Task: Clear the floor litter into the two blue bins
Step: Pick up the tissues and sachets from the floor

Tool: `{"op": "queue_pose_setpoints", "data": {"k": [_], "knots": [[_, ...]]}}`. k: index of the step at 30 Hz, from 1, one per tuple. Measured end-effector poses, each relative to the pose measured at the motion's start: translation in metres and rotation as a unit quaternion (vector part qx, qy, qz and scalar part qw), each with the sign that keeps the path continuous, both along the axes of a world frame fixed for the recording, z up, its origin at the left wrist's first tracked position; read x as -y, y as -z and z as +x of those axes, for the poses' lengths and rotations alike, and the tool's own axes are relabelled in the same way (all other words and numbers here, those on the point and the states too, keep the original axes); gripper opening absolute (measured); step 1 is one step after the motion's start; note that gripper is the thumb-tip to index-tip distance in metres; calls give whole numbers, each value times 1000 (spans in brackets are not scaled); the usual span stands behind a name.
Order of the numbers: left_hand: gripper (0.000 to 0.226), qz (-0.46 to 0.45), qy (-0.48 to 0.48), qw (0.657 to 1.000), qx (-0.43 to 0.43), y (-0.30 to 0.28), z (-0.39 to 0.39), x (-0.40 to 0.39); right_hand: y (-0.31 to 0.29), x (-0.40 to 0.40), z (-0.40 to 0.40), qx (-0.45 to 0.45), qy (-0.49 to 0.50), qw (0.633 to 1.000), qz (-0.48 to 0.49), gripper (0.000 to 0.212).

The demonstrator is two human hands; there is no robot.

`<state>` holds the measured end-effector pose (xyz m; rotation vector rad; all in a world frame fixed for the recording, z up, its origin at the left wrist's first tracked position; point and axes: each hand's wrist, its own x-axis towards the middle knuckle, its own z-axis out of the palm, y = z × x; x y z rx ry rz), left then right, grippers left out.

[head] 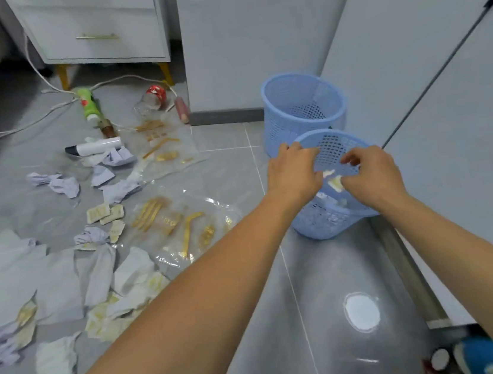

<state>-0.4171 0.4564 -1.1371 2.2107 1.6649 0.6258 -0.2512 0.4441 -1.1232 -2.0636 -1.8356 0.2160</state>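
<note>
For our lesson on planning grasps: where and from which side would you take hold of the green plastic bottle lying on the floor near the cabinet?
Grip the green plastic bottle across the middle of its round body, coming down from above. It lies flat on its side on the grey tiled floor, so its ends give little hold, while its width looks narrow enough for one hand. White cables run close by its far end; the middle looks clear of them.

Two blue mesh bins [302, 99] upright, touching; paper litter [64, 280] strewn left.

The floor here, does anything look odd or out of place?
Yes. Crumpled paper, clear plastic bags and a green bottle lying on its side litter the floor left of the two blue bins. Both hands hold small scraps over the nearer bin.
</note>
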Motion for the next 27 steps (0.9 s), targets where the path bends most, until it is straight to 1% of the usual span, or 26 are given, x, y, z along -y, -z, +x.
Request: {"op": "queue_pose_setpoints", "data": {"k": [1,3,5,8,12,15,17,20,23,27], "knots": [[43,8,-8,1000,9,5,-7,7,3,1,-4,5,-8,1000,2,32],[44,27,-11,999,26,19,-30,31,9,6,-24,-6,-37,999,27,30],[40,48,-25,998,39,36,-64,59,16,15,-60,-15,-88,994,59,25],[34,54,-83,994,50,65,-127,102,36,41,-132,-39,-184,979,83,21],[33,5,-170,984,45,112,-210,164,83,94,-224,-71,-273,959,18,24],[36,-37,-217,975,14,146,-265,209,122,130,-271,-58,-325,942,-53,29],[39,-69,-242,968,-10,165,-294,235,144,148,-292,-33,-342,934,-100,33],[41,-117,-267,956,-45,186,-322,264,170,162,-312,13,-337,928,-157,39],[37,-143,-268,951,-67,202,-330,282,188,167,-320,38,-318,931,-173,40],[31,-140,-255,954,-80,217,-326,292,206,175,-319,74,-297,935,-180,39]]}}
